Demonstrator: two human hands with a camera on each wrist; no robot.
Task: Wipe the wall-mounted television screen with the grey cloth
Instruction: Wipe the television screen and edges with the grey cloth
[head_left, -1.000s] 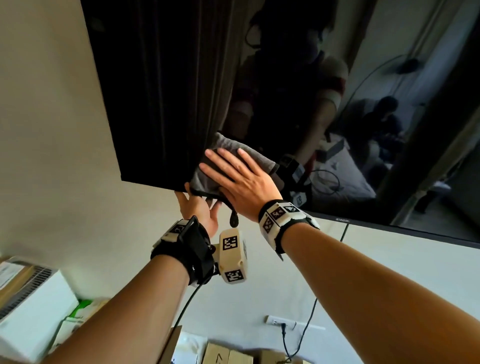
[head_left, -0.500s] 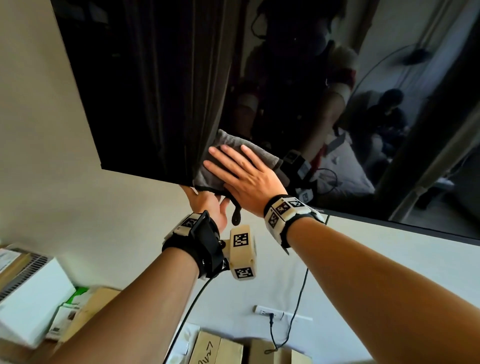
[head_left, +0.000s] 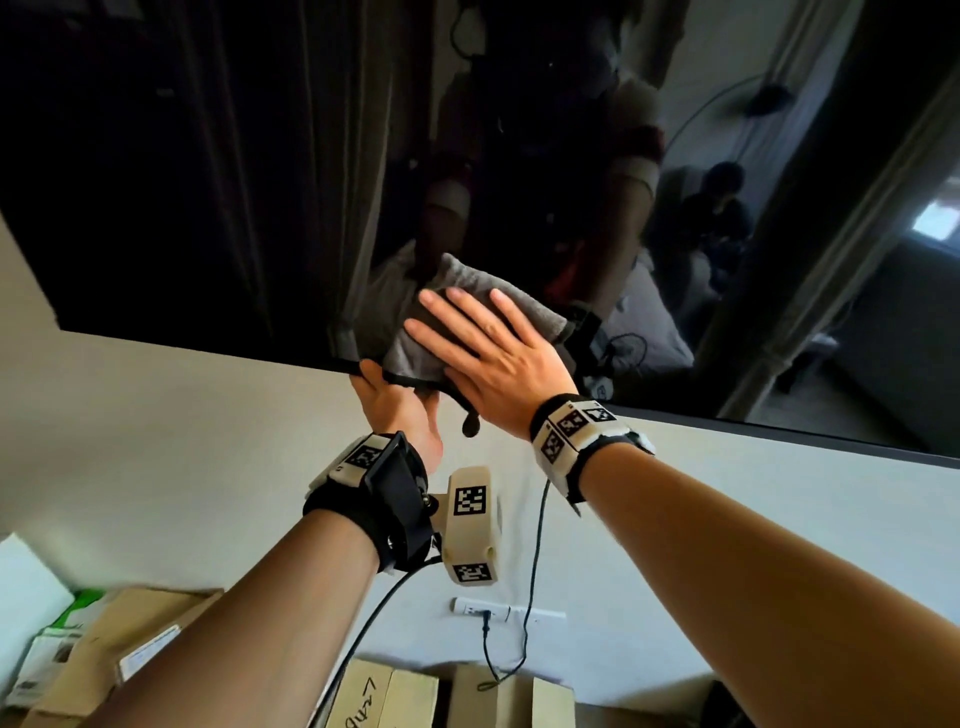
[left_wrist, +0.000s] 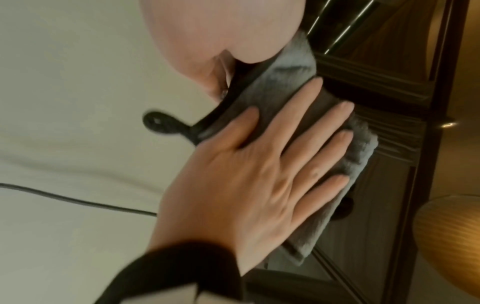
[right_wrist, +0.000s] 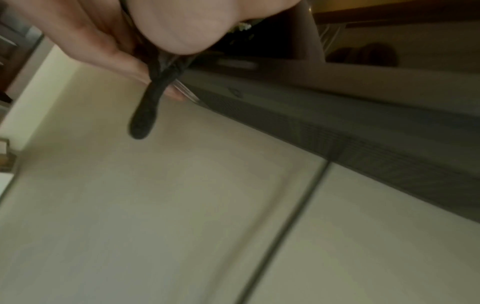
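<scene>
The dark television screen (head_left: 208, 182) fills the top of the head view and mirrors the room. The folded grey cloth (head_left: 470, 291) lies against the glass just above the television's bottom edge (head_left: 779, 434). My right hand (head_left: 488, 358) presses flat on the cloth with straight, spread fingers. My left hand (head_left: 395, 402) sits below, its thumb and fingers curled round the cloth's dark lower hem at the screen's edge; its fingertips are hidden. The cloth's black hanging loop (head_left: 470, 426) dangles between the hands. In the left wrist view the right hand (left_wrist: 259, 174) covers the cloth (left_wrist: 288, 65).
White wall (head_left: 182, 441) runs below the television. A white power strip (head_left: 506, 613) with a black cable (head_left: 535, 571) is fixed lower on the wall. Cardboard boxes (head_left: 395, 696) and a white box (head_left: 26, 597) stand underneath. The television's underside (right_wrist: 350, 127) shows in the right wrist view.
Both hands and the cloth have slid to the right along the bottom of the screen, farther from its lower left corner. The right hand has stayed flat on the cloth.
</scene>
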